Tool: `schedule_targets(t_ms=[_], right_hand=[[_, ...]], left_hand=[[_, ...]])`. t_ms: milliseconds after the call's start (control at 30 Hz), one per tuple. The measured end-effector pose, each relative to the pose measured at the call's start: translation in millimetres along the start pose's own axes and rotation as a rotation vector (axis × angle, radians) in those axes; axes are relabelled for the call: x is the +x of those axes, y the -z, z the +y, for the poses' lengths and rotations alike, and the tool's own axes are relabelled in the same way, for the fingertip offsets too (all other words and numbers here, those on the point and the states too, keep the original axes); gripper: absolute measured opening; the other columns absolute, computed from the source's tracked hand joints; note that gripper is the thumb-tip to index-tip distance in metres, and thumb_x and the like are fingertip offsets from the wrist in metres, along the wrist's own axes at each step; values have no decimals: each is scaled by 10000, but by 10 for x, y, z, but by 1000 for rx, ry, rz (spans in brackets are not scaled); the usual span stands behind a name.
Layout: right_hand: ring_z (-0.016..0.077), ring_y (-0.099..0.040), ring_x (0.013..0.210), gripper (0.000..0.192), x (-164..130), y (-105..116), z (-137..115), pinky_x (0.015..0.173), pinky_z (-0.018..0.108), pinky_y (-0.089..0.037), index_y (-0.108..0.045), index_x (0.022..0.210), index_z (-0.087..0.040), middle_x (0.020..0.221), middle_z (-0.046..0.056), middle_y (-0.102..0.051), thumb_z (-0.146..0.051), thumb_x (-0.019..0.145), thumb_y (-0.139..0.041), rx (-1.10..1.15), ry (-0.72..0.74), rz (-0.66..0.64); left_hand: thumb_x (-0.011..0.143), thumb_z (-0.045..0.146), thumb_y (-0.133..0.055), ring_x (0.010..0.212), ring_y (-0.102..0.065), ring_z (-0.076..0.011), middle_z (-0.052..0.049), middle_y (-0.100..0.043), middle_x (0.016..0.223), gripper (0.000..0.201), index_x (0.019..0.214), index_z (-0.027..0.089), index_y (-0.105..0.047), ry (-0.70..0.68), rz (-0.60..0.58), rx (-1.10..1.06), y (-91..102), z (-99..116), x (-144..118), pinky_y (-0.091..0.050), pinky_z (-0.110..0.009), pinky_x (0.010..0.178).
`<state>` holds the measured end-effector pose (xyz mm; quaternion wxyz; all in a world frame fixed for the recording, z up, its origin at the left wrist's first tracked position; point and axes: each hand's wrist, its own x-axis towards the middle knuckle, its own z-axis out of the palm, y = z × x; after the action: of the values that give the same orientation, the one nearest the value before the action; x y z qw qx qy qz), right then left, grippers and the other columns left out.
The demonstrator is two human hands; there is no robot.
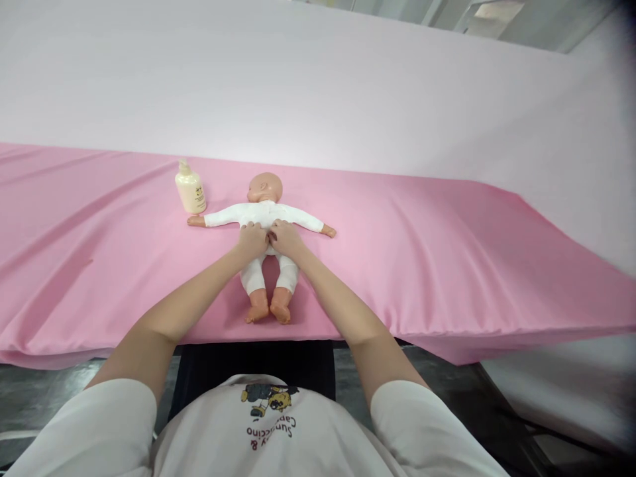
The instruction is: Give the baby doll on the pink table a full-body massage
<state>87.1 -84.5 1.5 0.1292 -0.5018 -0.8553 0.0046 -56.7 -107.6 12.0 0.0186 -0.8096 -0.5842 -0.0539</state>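
Observation:
A baby doll (263, 211) in a white suit lies stretched out on the pink cloth. Its head is turned to the left, its arms spread wide and its feet pointing towards me. My left hand (252, 240) rests on the left of the doll's lower torso, fingers curled down against it. Beside it, my right hand (287, 240) is closed on the other side of the torso, the thumbs close together at the middle. My hands hide the doll's waist and my own fingertips. A cream pump bottle (191, 191) stands just beyond the doll's left-pointing hand.
The pink cloth (422, 265) covers the table, with folds on both sides and its front edge hanging near my body. Behind it rises a pale wall or panel (298, 86). Dark metal legs (521, 424) show below at the right.

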Motion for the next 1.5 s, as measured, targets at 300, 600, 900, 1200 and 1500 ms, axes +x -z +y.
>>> schedule_targets(t_ms=[300,600,900,1200,1500], right_hand=[[256,-675,943,308,241,63,11,772,326,-416,-583,1272,-108,1064,137,-763,-214,1039,-413,16,-147,-44],[326,-541,1195,358,334,-33,42,970,429,-396,-701,1094,-133,1284,185,-646,-241,1065,-361,-83,-105,61],[295,-648,1073,369,635,-147,270,913,372,-453,-674,1132,-92,1166,192,-731,-212,1051,-334,-39,-192,-12],[293,-693,1132,391,774,-251,346,918,364,-483,-623,1252,-163,1226,159,-743,-284,1081,-294,-31,-272,-69],[330,-664,1188,379,676,-203,255,978,422,-484,-603,1259,-128,1237,187,-725,-264,1066,-306,-48,-286,-45]], left_hand=[[1008,219,-377,1086,-637,-320,-221,-675,1147,384,1227,21,-622,15,48,-42,-80,-61,164,-490,-416,926],[996,186,-417,1253,-556,-337,-211,-659,1238,330,1110,82,-709,95,36,-2,-49,-72,482,-472,-380,969],[1006,187,-434,1185,-629,-306,-224,-698,1201,350,1177,47,-704,138,-54,0,9,-71,762,-485,-352,957],[1023,194,-411,1190,-672,-302,-221,-731,1188,382,1162,56,-739,171,-59,-17,-98,-156,963,-489,-343,990],[1025,215,-348,1231,-626,-329,-244,-678,1274,430,1229,14,-669,221,10,-51,-112,-124,826,-489,-372,977]])
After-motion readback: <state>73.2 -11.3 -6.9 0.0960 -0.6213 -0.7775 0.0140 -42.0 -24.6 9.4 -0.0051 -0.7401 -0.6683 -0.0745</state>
